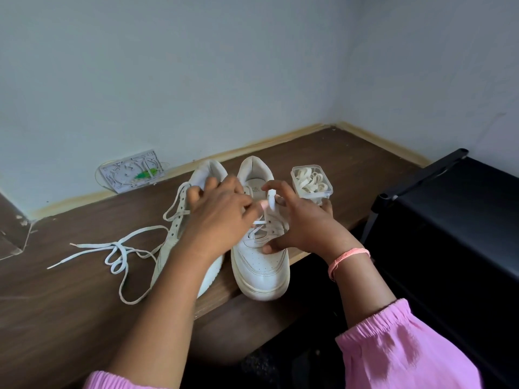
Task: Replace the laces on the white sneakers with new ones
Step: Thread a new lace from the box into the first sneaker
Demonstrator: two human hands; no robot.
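Two white sneakers side by side on a brown wooden table (pixel 70 304), toes toward the near edge. Landmark: the right sneaker (pixel 259 265), its toe overhanging that edge a little.

Left hand (pixel 222 217) over the throat of the right sneaker, fingers curled, tips meeting a lace (pixel 259 221) at the eyelets; pinch likely, exact grip hidden by the hand's own back. Right hand (pixel 297 223) on the right flank of the same shoe, thumb pressed on the upper, forefinger and neighbours curled round an upright lace end (pixel 271 202) above the tongue. Pink band on that wrist, pink sleeves on both arms.

Left sneaker (pixel 179 220) just left of the landmark, partly behind the left forearm, upper eyelets bare. Loose lace (pixel 118 256) farther left, trailing in loops from that shoe across the table.

Clear plastic box (pixel 311 182) of coiled laces behind and right of the landmark, close by. White plate with a green spot (pixel 132 171) against the wall, well behind and left. Black cabinet (pixel 449 220) off to the right.
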